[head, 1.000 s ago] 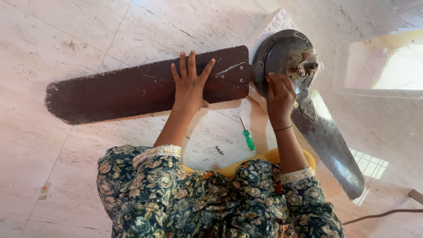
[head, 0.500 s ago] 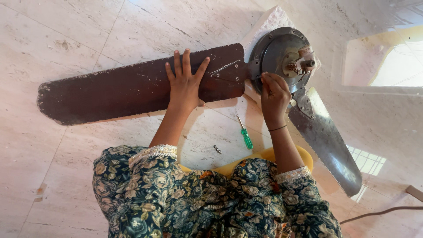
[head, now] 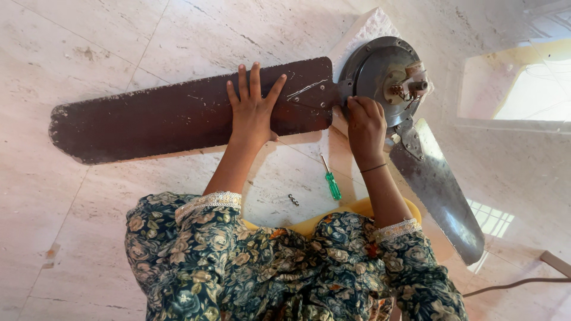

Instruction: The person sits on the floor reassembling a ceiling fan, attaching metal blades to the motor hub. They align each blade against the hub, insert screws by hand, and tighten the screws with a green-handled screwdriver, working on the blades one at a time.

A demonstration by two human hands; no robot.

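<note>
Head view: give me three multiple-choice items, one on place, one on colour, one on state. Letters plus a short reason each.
1. Where does the screwdriver lie?
A. on the floor between the forearms
B. on the brown blade
C. in the right hand

2. What colour is the screwdriver's handle?
A. red
B. green
C. yellow

3. How is the left hand?
A. closed in a fist
B. gripping the screwdriver
C. flat, fingers spread, on the brown blade

Key:
1 A: it lies on the floor below the blade, between both arms.
2 B: the handle shows green.
3 C: the palm rests open on the blade, while the right hand is at the fan hub.
</note>
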